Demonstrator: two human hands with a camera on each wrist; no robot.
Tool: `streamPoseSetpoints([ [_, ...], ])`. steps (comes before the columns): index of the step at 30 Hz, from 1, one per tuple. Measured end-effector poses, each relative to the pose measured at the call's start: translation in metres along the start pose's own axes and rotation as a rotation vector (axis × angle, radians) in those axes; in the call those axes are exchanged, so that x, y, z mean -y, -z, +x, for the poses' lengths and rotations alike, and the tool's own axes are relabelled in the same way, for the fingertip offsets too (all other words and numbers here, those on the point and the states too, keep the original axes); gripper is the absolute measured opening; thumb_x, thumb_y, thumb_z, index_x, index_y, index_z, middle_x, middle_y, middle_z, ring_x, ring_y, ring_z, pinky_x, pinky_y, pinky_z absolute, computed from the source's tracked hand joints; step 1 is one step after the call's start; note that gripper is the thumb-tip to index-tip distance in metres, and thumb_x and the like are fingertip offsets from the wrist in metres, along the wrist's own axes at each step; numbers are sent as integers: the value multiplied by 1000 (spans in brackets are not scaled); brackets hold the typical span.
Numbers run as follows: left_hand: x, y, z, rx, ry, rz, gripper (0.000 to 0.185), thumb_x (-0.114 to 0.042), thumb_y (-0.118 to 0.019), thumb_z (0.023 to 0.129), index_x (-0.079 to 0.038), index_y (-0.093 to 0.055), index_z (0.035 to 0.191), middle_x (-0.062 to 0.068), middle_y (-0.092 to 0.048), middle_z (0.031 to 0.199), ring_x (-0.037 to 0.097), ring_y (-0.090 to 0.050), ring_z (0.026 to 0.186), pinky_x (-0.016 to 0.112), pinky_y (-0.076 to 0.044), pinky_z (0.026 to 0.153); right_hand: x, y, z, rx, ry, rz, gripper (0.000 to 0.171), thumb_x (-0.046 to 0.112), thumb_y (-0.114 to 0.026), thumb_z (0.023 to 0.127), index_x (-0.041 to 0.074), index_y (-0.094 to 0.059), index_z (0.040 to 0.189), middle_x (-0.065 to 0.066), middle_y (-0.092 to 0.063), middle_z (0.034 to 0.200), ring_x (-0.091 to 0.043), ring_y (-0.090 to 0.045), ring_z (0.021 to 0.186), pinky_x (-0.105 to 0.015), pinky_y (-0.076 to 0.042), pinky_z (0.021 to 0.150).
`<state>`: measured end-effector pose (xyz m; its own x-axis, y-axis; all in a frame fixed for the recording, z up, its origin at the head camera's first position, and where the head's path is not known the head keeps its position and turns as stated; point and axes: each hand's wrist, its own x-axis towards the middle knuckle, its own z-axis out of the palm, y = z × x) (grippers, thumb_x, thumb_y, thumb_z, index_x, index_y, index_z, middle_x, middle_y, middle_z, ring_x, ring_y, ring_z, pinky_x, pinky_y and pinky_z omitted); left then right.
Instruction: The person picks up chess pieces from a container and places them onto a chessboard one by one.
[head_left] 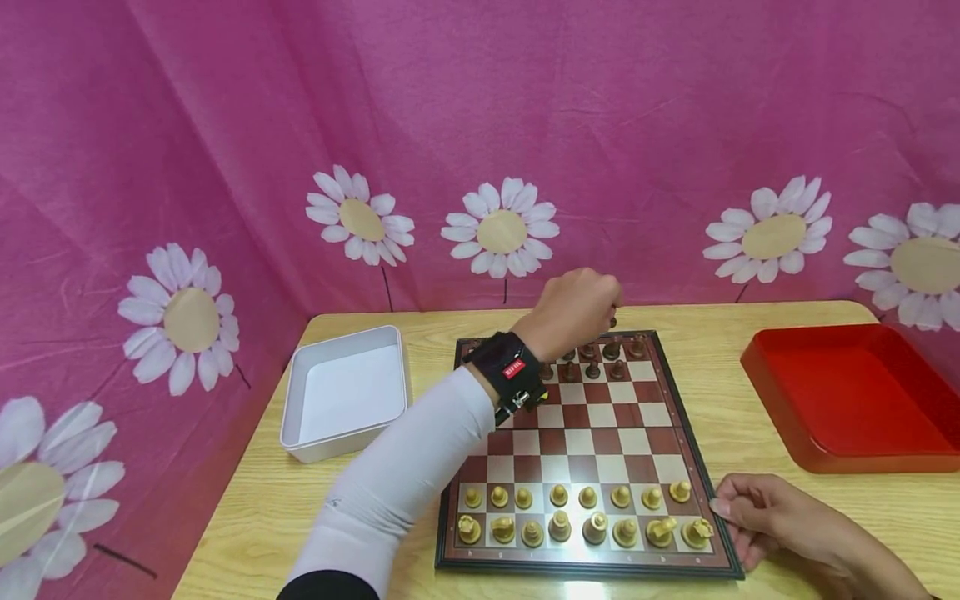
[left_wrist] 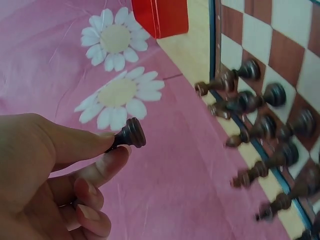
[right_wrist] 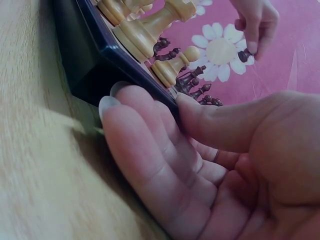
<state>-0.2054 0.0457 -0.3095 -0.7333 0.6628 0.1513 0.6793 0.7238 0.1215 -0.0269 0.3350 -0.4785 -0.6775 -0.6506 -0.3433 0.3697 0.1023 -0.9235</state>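
My left hand is over the far side of the chessboard. Between its thumb and index finger it pinches a dark chess piece, base outward; the fingers cover its top, so its kind is unclear. Dark pieces stand below on the far rows, some hidden behind the hand and wrist. On the right, my right hand grips the board's near right edge, thumb on the rim and fingers against the side. Yellowish pieces fill two rows on the near side.
A white tray sits left of the board, behind my left forearm. To the right lies a red tray. Behind the wooden table hangs a pink curtain with daisies.
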Motion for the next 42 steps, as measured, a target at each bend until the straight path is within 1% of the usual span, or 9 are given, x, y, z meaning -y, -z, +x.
streamPoseSetpoints([
  [2,-6,-4,5,15,-10,-13,27,-11,-58,102,-21,-69,80,-9,-52,73,6,-53,74,28,-45,58,1,0,0,-14,-16,-8,15,11,-46,110,2,-58,109,-2,-71,85,-11,-70,75,-28,-61,68],
  [9,-21,-25,19,25,-35,-50,42,-2,-55,97,-21,-40,62,-8,-27,66,7,-36,66,25,-29,54,0,1,-1,-16,-7,-12,14,11,-47,110,2,-57,108,-1,-71,85,-10,-70,74,-27,-61,67],
  [14,-26,-41,23,33,-42,-64,42,-2,-58,95,-21,-43,61,-8,-29,64,7,-35,64,23,-28,52,0,-1,-1,-41,-24,-24,15,13,-48,109,1,-58,108,-1,-71,85,-11,-69,74,-28,-61,68],
  [18,-27,-54,25,45,-40,-59,44,-5,-60,96,-21,-39,61,-8,-25,63,7,-28,61,22,-23,51,0,-2,0,-46,-15,-38,16,12,-48,109,0,-57,108,-1,-71,84,-11,-69,73,-29,-61,67],
  [26,-30,-75,28,37,-79,-39,49,-5,-58,99,-21,-32,60,-6,-18,65,8,-17,59,22,-15,51,-1,-2,0,-38,18,-40,18,9,-46,110,-6,-55,106,-1,-70,80,-10,-70,72,-29,-62,65],
  [29,-34,-81,30,45,-82,-19,49,-6,-60,99,-21,-31,62,-6,-18,66,8,-17,60,22,-17,51,0,-2,-1,-43,12,-40,17,10,-46,109,-5,-55,106,-1,-70,80,-11,-70,71,-29,-62,65],
  [35,-40,-92,32,76,-91,47,43,-6,-56,101,-21,-37,65,-8,-25,65,8,-28,61,24,-28,49,0,-3,0,-43,1,-39,14,10,-47,109,2,-58,106,0,-70,81,-10,-70,71,-28,-61,65],
  [37,-40,-96,32,80,-89,55,43,-6,-56,101,-21,-38,65,-7,-26,65,8,-28,60,24,-27,49,0,-3,0,-41,8,-42,16,10,-47,109,-2,-56,105,0,-70,80,-10,-70,71,-29,-61,65],
  [42,-40,-100,31,78,-77,48,45,-6,-60,100,-21,-35,65,-7,-22,66,8,-23,60,23,-20,50,-2,-2,0,-40,34,-43,29,8,-45,110,-21,-43,109,-1,-70,80,-10,-70,71,-30,-61,64],
])
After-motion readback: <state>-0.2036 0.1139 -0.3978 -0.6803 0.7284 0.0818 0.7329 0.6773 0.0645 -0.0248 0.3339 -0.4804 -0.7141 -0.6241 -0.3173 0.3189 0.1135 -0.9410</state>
